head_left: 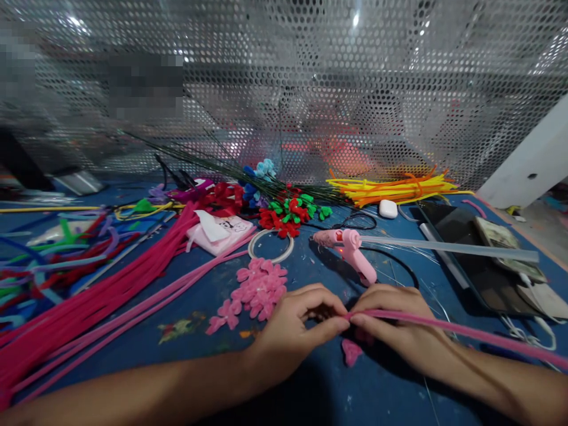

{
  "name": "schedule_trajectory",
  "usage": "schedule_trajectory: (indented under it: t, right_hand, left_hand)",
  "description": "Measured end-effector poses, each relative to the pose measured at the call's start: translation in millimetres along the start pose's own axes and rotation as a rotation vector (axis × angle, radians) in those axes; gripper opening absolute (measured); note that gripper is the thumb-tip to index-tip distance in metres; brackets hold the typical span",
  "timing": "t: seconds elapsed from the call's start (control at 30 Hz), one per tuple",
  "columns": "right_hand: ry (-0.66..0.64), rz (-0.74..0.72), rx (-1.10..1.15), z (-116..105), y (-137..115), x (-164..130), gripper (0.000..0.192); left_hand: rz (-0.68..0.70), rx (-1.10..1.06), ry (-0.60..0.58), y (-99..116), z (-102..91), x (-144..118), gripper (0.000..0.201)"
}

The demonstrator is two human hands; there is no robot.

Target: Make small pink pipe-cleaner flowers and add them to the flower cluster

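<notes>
My left hand (297, 328) and my right hand (394, 322) meet at the front middle of the blue table (186, 355). Both pinch the end of a long pink pipe cleaner (465, 333) that runs off to the right over my right forearm. A small pink petal piece (351, 351) lies on the table just below my fingertips. A heap of finished pink petals (255, 291) sits just left of my left hand. Behind my hands lies a pink glue gun (350, 248) with a clear glue stick (448, 248).
A thick bundle of pink pipe cleaners (89, 302) fans across the left. Red, green and blue flowers (288, 210) on wire stems lie at the back middle, yellow and orange pipe cleaners (394, 188) to their right. A dark tablet (474, 248) and a white earbud case (387, 208) sit at right. Perforated metal screen behind.
</notes>
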State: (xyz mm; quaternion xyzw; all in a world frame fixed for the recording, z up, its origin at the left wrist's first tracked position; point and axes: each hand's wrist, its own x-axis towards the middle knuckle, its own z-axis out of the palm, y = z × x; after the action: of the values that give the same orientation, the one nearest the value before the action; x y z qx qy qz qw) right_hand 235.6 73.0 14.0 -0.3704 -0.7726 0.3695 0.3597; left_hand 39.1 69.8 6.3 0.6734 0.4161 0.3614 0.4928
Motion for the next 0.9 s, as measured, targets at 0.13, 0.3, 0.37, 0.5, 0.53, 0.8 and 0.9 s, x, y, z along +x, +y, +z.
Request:
schedule_trajectory:
  t: [0.13, 0.3, 0.37, 0.5, 0.53, 0.8, 0.9]
  right_hand:
    - [-0.081, 0.335, 0.427, 5, 1, 1, 0.026]
    - [-0.162, 0.47, 0.766, 10, 4, 2, 0.031]
    - [-0.206, 0.475, 0.8, 10, 5, 2, 0.032]
    - [-0.191, 0.362, 0.549, 8, 3, 0, 0.028]
    - [-0.166, 0.28, 0.406, 7, 2, 0, 0.026]
    - [-0.192, -0.039, 0.028, -2, -9, -1, 0.026]
    - [-0.165, 0.179, 0.269, 3, -10, -2, 0.027]
  left_hand:
    - [0.015, 0.064, -0.01, 3, -0.2, -1, 0.01]
    - [0.036, 0.063, -0.01, 5, 1.2, -1, 0.009]
    - [0.053, 0.077, -0.019, 4, 1.3, -2, 0.011]
    - [0.045, 0.097, -0.026, 4, 0.9, -3, 0.014]
    - [0.029, 0.098, -0.031, 4, 0.8, -3, 0.015]
    - [0.024, 0.142, -0.071, 6, 2.0, -3, 0.014]
    - [0.21, 0.189, -0.02, 1, 1.6, -7, 0.008]
